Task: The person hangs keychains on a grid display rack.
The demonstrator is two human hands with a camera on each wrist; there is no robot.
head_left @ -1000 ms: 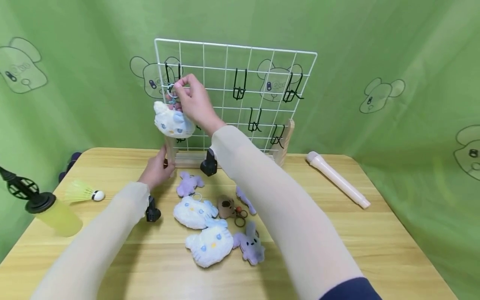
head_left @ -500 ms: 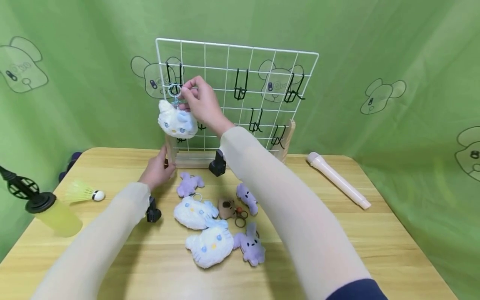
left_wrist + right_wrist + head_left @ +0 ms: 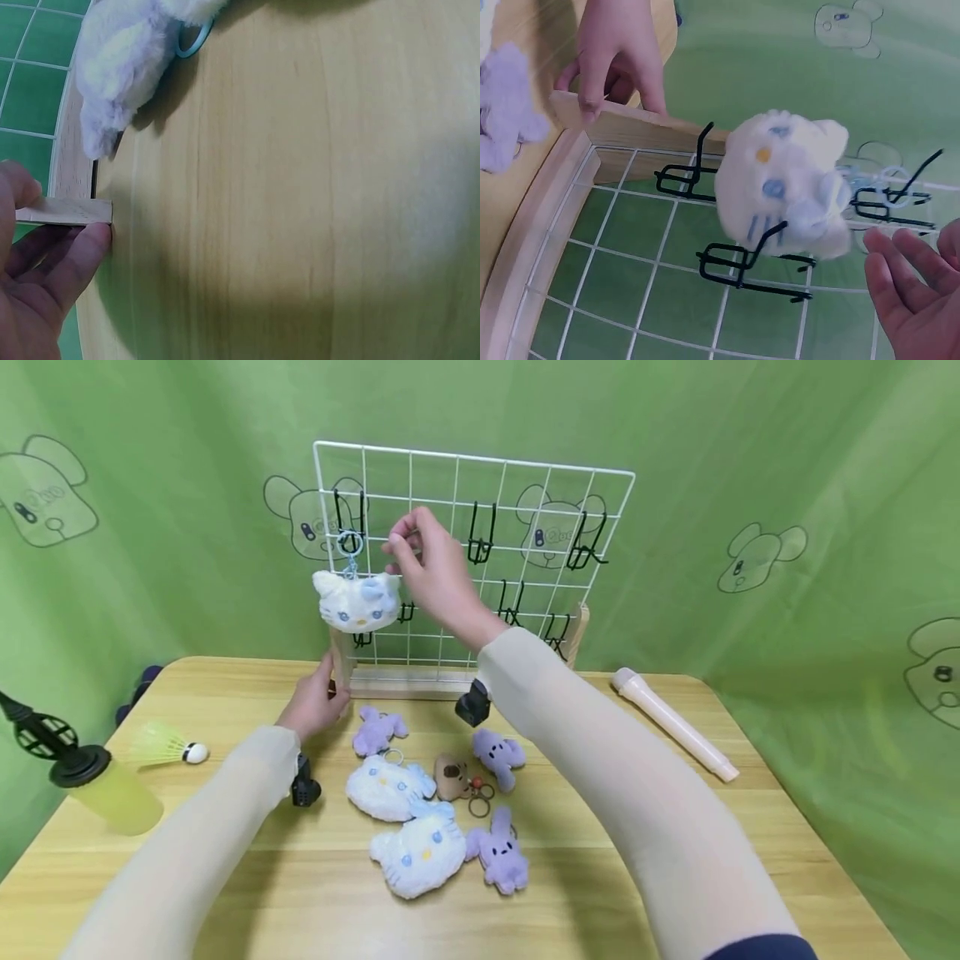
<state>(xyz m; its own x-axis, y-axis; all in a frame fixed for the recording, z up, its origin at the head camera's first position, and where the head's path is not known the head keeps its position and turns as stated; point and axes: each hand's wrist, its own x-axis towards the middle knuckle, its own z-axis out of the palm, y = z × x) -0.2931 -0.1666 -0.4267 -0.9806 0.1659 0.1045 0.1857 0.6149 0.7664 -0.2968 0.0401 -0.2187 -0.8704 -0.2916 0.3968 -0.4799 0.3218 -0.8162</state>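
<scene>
A white cat-face plush keychain point(image 3: 356, 603) with blue bow hangs by its light-blue ring from the upper-left black hook point(image 3: 338, 512) of a white wire grid rack point(image 3: 480, 458). Just right of it, my right hand point(image 3: 444, 572) is apart from the ring, fingers loosely bent and holding nothing, as the right wrist view also shows for that hand point(image 3: 919, 289). Low at the rack's left end, my left hand point(image 3: 309, 702) grips the wooden stand foot point(image 3: 342, 662). In the left wrist view, thumb and fingers pinch that foot point(image 3: 71, 211) from both sides.
Before the rack lie two white cat plush keychains point(image 3: 420, 856), several purple plush ones point(image 3: 504, 860) and a brown one point(image 3: 452, 777). A yellow bottle point(image 3: 116, 797) and shuttlecock point(image 3: 168, 746) are left; a pale pink microphone point(image 3: 675, 724) lies right. Several other black hooks point(image 3: 480, 547) stick out.
My right hand has let go of the keychain ring and moved right, away from it. The cat plush now hangs straight from the hook. My left hand stays on the stand.
</scene>
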